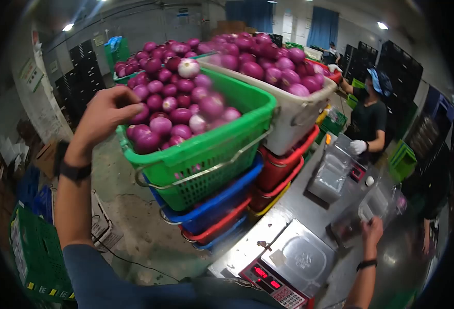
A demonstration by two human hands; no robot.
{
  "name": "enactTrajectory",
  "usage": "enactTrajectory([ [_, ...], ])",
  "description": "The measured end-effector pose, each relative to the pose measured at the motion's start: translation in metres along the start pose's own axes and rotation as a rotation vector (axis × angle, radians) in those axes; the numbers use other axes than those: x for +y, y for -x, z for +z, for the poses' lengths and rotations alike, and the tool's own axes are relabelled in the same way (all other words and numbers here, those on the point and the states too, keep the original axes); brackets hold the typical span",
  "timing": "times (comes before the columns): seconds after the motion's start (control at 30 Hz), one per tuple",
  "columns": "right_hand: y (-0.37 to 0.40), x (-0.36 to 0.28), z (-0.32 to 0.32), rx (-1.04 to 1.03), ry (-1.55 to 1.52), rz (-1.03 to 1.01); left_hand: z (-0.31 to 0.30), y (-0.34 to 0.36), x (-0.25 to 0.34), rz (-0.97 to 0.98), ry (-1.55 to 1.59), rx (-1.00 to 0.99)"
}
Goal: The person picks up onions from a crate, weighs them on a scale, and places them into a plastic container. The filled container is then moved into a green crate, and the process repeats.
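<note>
My left hand point(115, 107) is at the left rim of a green basket point(206, 147) heaped with purple onions point(160, 126). Its thumb and fingers are curled but apart, close to the nearest onions, with no onion clearly held. Some onions at the basket's right side are blurred. My right hand point(372, 232) grips the edge of a clear plastic tray point(375, 203) above the metal table point(391, 252). Left of that hand is a scale point(304, 257) with a lit red display.
Coloured crates point(216, 206) are stacked beneath the green basket. Behind it stands a white crate point(289, 121) of onions. Stacked clear trays point(331, 177) sit on the table. Across it, a person point(368, 116) wears a white glove. A cable point(134, 261) crosses the floor.
</note>
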State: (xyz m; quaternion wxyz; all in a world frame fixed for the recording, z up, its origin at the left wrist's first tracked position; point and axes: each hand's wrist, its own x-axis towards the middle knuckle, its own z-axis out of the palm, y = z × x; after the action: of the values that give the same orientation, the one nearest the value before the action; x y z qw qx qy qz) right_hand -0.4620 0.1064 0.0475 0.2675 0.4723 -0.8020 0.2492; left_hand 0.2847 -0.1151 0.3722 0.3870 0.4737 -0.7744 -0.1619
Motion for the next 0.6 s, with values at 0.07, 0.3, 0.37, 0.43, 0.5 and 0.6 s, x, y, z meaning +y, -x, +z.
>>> enactTrajectory([
  [0.07, 0.037, -0.043, -0.011, -0.216, -0.171, -0.031, 0.002, -0.031, -0.025, 0.011, -0.111, -0.143],
  [0.3, 0.195, -0.178, -0.029, -0.838, -0.241, -0.066, 0.034, -0.133, -0.068, 0.239, -0.553, -0.440],
  [0.37, 0.183, -0.219, -0.058, -0.876, -0.273, -0.109, 0.058, -0.164, -0.072, 0.274, -0.576, -0.492],
  [0.43, 0.171, -0.245, -0.081, -0.878, -0.323, -0.099, 0.090, -0.186, -0.076, 0.349, -0.616, -0.544],
  [0.5, 0.161, -0.259, -0.097, -0.843, -0.377, -0.044, 0.124, -0.202, -0.083, 0.403, -0.751, -0.608],
  [0.6, 0.119, -0.288, -0.146, -0.897, -0.360, 0.214, 0.150, -0.202, -0.086, 0.451, -0.771, -0.697],
])
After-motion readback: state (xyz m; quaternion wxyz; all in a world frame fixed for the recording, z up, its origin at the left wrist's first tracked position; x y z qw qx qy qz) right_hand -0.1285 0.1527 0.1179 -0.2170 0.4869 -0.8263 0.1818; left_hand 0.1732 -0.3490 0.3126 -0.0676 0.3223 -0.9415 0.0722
